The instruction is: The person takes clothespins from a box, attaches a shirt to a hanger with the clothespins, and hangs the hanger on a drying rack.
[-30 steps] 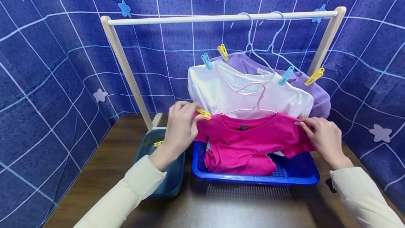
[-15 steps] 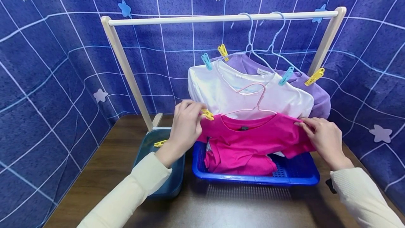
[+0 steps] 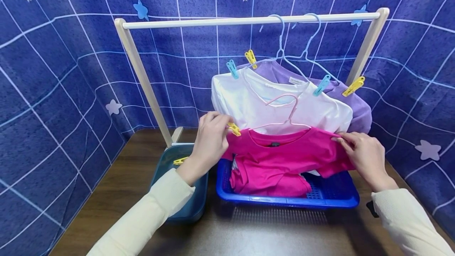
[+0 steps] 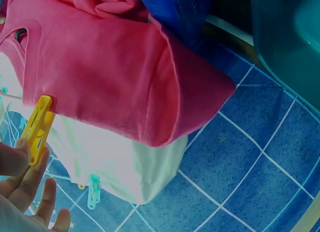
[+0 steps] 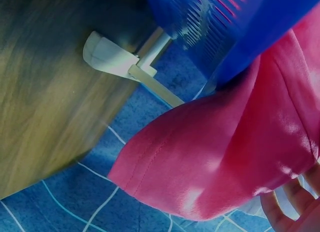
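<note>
A pink T-shirt (image 3: 291, 157) is spread on a pink hanger (image 3: 294, 110), whose hook stands free in front of a white shirt. Between thumb and index finger, my left hand (image 3: 210, 139) pinches a yellow clothespin (image 4: 41, 127) at the shirt's left shoulder. In the left wrist view its tip meets the shoulder edge near the neckline; whether it has clamped the cloth I cannot tell. My right hand (image 3: 364, 157) pinches the shirt's right shoulder from above. In the right wrist view, the sleeve (image 5: 190, 157) hangs beside those fingers. The pink shirt's lower part lies bunched in a blue basket (image 3: 284, 200).
A rack with a white rail (image 3: 199, 22) carries a white shirt (image 3: 231, 94) and a purple shirt (image 3: 360, 108) on blue hangers, clipped with blue and yellow clothespins. A teal bin (image 3: 199, 208) holding a yellow clothespin stands left of the basket on the wooden table (image 3: 117, 192).
My left hand has shifted a little to the right with the yellow clothespin, closer to the neckline, and then nearly stopped. The right hand and pink shirt have stayed almost still.
</note>
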`<state>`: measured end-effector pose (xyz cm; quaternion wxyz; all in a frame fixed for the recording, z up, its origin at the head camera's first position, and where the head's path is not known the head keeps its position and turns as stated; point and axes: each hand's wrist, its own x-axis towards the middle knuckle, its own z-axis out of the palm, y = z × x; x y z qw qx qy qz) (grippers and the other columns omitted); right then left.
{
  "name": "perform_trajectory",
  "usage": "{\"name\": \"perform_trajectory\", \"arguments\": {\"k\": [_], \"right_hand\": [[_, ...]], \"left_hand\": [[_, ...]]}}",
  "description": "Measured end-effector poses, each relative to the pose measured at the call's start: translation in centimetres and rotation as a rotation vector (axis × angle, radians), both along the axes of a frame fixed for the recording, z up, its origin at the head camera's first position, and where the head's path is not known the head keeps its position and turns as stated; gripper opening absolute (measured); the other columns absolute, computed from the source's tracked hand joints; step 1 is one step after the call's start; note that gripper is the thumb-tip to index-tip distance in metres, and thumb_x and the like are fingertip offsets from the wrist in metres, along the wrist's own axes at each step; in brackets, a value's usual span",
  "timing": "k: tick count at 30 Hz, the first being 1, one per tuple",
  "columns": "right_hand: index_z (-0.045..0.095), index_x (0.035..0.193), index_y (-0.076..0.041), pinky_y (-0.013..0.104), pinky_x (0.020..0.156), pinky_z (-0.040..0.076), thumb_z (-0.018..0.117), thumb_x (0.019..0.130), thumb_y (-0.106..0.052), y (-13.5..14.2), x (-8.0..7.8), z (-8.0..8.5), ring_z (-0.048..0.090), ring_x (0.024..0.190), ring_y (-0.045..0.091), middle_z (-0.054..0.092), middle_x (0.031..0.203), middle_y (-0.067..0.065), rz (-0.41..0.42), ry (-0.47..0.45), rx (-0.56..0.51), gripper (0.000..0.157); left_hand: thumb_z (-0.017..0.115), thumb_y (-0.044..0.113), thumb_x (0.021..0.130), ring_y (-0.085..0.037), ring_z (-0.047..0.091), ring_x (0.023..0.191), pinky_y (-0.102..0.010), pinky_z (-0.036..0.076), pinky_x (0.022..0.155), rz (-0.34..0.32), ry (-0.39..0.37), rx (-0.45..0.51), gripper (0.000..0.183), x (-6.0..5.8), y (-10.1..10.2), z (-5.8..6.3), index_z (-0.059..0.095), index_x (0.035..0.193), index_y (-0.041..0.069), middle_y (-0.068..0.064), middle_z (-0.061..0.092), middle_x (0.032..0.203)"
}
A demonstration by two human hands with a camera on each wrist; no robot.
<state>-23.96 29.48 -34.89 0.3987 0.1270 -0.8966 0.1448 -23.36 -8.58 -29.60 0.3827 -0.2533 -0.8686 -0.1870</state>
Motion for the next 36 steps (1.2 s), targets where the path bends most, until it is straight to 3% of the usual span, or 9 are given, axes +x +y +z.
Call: {"name": "perform_trajectory", "arguments": {"k": [23,36], "right_hand": [[0.069,0.089,-0.009,0.042,0.049,0.035,0.070,0.076,-0.012,0.1,0.0,0.0,0.058,0.063,0.037,0.067,0.076,0.017,0.000,-0.019,-0.011,0.013],[0.065,0.092,-0.005,0.050,0.062,0.038,0.066,0.081,-0.013,1.2,0.7,-0.5,0.057,0.074,0.037,0.066,0.082,0.018,0.009,0.013,-0.043,0.014]], "left_hand": [[0.062,0.000,0.078,-0.019,0.050,0.098,-0.041,0.033,0.093,0.027,-0.023,-0.035,0.015,-0.5,0.1,-0.6,0.061,0.089,0.010,-0.001,0.066,0.087],[0.061,0.013,0.084,-0.023,0.048,0.105,-0.044,0.030,0.095,0.060,-0.065,-0.076,0.021,-0.7,-0.4,-1.0,0.061,0.104,0.011,-0.003,0.066,0.095]]}}
